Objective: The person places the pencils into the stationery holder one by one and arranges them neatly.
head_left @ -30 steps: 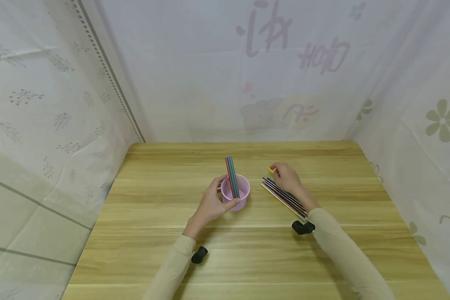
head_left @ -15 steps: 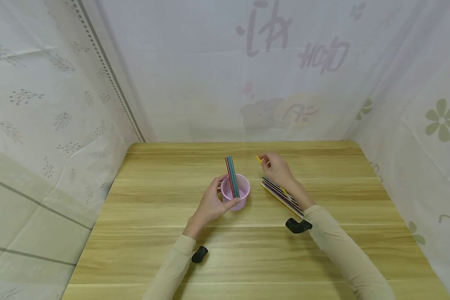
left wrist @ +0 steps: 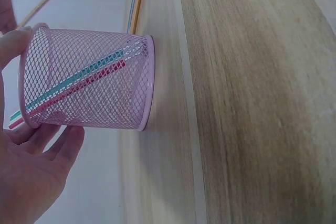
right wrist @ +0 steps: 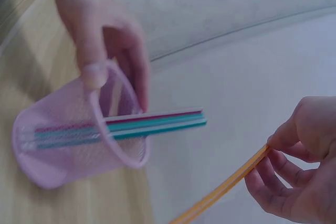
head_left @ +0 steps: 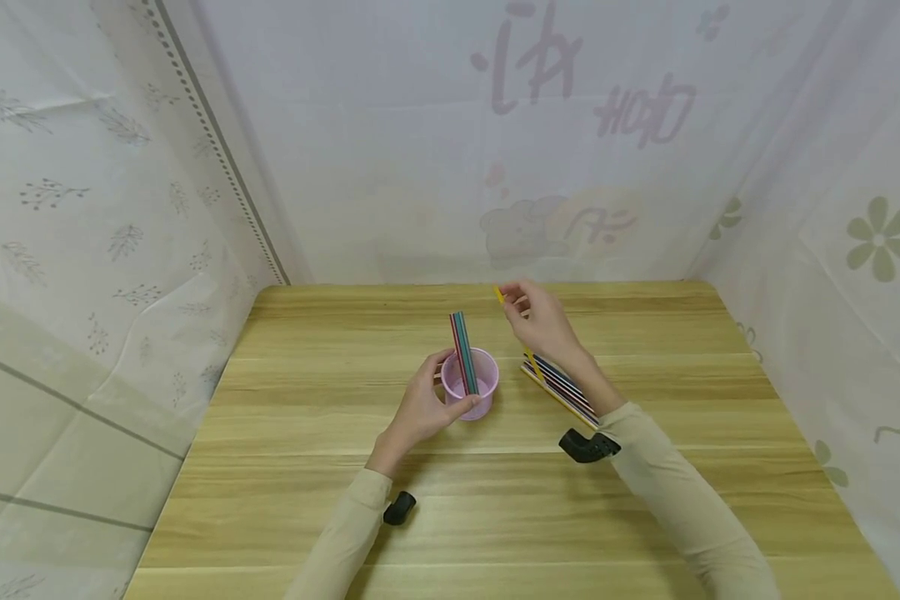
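The right hand (head_left: 540, 321) pinches a slim yellow-orange pencil (right wrist: 226, 184) near its upper end, thumb against fingertips, the grip narrow. The pencil slants down from the fingers, and the right wrist view shows a paler stripe running along its glossy side. It is held above the wood-grain table (head_left: 495, 517), to the right of a pink mesh cup (left wrist: 86, 43); in the head view its lower end overlaps a row of pencils (head_left: 562, 390) lying on the tabletop, though whether it touches them cannot be told. That row is mostly dark, with a yellow one along its near edge. The left hand (head_left: 420, 408) grips the cup at its rim, thumb on the near side and fingers around the far side. The cup is round, with fine diamond mesh and smooth pink rims. Inside, a bundle of red and teal pencils (right wrist: 178, 123) leans together, flat-ended, jutting well above the rim.
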A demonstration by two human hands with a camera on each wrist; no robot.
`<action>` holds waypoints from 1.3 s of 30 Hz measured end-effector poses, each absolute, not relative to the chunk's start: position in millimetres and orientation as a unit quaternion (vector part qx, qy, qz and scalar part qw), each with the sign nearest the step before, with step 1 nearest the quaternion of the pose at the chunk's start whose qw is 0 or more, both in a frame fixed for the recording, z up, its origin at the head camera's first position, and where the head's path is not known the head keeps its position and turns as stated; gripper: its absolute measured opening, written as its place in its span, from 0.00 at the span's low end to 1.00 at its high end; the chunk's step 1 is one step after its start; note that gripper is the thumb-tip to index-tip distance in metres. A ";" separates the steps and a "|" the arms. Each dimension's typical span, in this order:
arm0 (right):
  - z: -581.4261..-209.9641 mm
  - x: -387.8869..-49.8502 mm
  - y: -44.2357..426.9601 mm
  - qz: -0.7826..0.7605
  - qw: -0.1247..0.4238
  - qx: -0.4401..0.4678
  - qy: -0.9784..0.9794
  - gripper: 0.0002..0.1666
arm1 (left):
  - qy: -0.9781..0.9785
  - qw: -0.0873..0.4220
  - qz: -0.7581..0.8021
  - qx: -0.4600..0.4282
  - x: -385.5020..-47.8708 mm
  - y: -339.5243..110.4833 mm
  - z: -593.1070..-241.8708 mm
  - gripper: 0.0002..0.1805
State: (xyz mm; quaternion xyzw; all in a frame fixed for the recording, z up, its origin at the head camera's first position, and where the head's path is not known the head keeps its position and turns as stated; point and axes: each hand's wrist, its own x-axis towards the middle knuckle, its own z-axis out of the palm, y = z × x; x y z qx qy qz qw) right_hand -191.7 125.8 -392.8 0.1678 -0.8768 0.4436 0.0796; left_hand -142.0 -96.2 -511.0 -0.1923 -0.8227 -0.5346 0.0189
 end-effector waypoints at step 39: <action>-419.3 -194.6 62.2 0.505 0.094 0.208 -0.833 0.11 | -0.824 0.016 -0.528 -0.205 -143.6 -99.3 -515.0 0.48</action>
